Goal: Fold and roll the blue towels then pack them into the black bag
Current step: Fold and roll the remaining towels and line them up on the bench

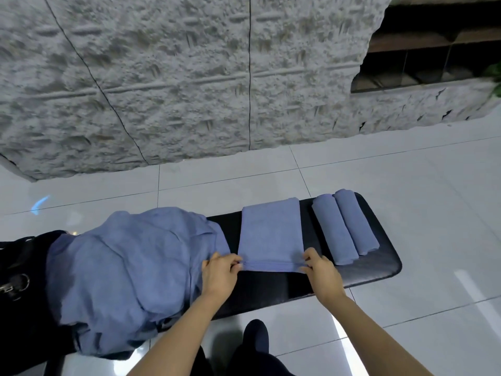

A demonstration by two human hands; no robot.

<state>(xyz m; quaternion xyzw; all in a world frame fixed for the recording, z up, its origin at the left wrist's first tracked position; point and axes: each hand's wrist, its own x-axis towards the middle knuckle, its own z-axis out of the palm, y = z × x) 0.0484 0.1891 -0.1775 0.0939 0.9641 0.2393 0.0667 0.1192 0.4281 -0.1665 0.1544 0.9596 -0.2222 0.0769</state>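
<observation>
A folded blue towel (271, 232) lies flat across the black bench (379, 261), its near edge turned over into a thin first roll. My left hand (219, 272) pinches the left end of that rolled edge and my right hand (320, 267) pinches the right end. Two rolled blue towels (344, 226) lie side by side on the bench to the right. A big heap of loose blue towels (122, 272) covers the bench's left part. The black bag (21, 267) sits at the far left, partly hidden under the heap.
The bench stands on a glossy light tiled floor (406, 175). A rough grey stone wall (189, 77) rises behind it, with dark wooden shelving (433, 50) at the upper right. My dark-trousered legs (254, 346) are below the bench's near edge.
</observation>
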